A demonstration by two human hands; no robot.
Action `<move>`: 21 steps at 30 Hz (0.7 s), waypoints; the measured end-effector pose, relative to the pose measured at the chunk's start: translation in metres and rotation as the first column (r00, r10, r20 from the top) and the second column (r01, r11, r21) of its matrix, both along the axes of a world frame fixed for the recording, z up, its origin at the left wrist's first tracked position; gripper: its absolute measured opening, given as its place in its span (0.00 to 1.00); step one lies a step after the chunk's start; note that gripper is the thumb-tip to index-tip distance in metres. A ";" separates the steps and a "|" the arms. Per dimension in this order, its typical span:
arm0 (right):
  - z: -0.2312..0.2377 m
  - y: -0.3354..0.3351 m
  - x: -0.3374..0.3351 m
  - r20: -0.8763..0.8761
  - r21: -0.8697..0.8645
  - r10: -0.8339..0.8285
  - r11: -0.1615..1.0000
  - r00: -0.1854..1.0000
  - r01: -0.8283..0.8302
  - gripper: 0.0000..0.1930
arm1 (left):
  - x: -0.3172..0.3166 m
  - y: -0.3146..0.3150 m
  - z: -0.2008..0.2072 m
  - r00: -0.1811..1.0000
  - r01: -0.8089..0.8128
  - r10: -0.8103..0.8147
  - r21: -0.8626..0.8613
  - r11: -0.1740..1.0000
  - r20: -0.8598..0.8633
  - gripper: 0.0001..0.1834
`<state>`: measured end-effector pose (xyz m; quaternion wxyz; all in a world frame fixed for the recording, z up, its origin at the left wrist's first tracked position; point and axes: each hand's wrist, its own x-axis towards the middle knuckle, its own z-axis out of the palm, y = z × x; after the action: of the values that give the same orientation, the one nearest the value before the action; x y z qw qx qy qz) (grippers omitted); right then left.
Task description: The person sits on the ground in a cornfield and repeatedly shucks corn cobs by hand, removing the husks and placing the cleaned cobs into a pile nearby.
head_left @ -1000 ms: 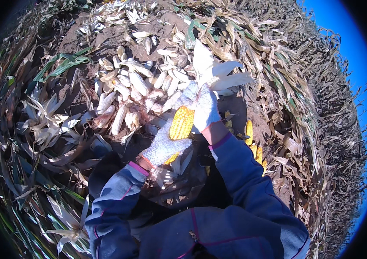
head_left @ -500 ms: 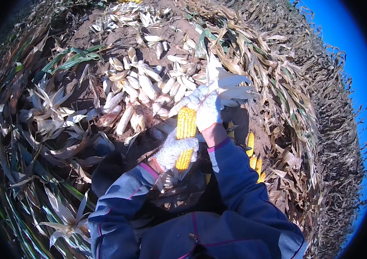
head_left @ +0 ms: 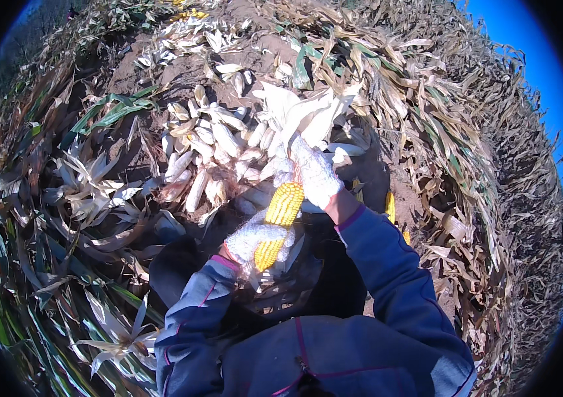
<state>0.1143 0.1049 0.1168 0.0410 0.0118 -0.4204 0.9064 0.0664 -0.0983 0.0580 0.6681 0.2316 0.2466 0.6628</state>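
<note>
A bare yellow ear of corn (head_left: 285,202) slants between my two hands. My left hand (head_left: 249,241), in a white knit glove, wraps round its lower part, with kernels showing above and below the fingers. At the upper end of the ear, my right hand (head_left: 313,171), gloved alike, is closed round the base of the pale husk (head_left: 311,114). The husk leaves fan out beyond that hand, pulled back off the kernels. Whether the husk still joins the ear is hidden by the fingers.
Ahead lies a heap of unhusked corn ears (head_left: 218,135) on brown soil. Husked yellow ears (head_left: 390,206) lie at my right. Dry stalks and leaves (head_left: 420,126) bank up on the right, with more stalks (head_left: 49,278) at the left. Another yellow pile (head_left: 192,13) shows far off.
My right hand has shifted slightly down, and the husk leaves now point up and fan wider instead of trailing right. The ear has tilted, its lower end swinging left with my left hand.
</note>
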 end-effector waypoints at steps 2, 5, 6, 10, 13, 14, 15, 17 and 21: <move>-0.001 -0.006 0.003 0.053 0.100 -0.186 0.979 0.981 0.180 0.14 | 0.013 0.004 0.003 0.946 -0.179 0.161 -0.038 0.983 -0.280 0.29; 0.008 -0.019 0.002 0.144 0.007 -0.378 0.925 0.915 0.381 0.13 | 0.027 0.007 -0.007 0.403 -0.534 0.350 0.093 0.841 -0.846 0.29; 0.011 -0.025 0.002 0.158 0.011 -0.420 0.906 0.894 0.424 0.13 | 0.034 0.007 -0.008 0.502 -0.559 0.402 0.068 0.827 -0.766 0.27; 0.021 -0.044 0.004 0.138 -0.198 -0.444 0.864 0.885 0.464 0.17 | 0.069 0.010 0.002 0.723 -0.624 0.599 0.046 0.780 -0.344 0.23; 0.021 -0.046 0.010 -0.081 -0.444 -0.346 0.852 0.935 0.277 0.16 | 0.090 0.010 -0.011 0.839 -0.528 0.533 0.073 0.846 -0.112 0.18; 0.021 -0.045 0.013 -0.128 -0.551 -0.308 0.812 0.943 0.190 0.16 | 0.097 0.010 -0.006 0.872 -0.489 0.487 0.048 0.871 0.040 0.17; 0.021 -0.043 0.016 -0.181 -0.646 -0.276 0.757 0.944 0.098 0.15 | 0.103 0.008 0.002 0.882 -0.444 0.431 0.030 0.895 0.192 0.15; 0.023 -0.041 0.022 -0.244 -0.725 -0.261 0.688 0.934 0.003 0.14 | 0.111 0.008 0.010 0.879 -0.403 0.395 -0.025 0.915 0.266 0.19; 0.023 -0.039 0.025 -0.131 -0.653 -0.378 0.728 0.917 0.207 0.15 | 0.100 -0.002 -0.015 0.834 -0.155 0.035 0.175 0.972 0.550 0.31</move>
<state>0.1388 0.0658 0.1399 0.2395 0.0467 -0.0822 0.9663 0.1667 -0.1008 0.0431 0.6479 0.0915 -0.0137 0.7560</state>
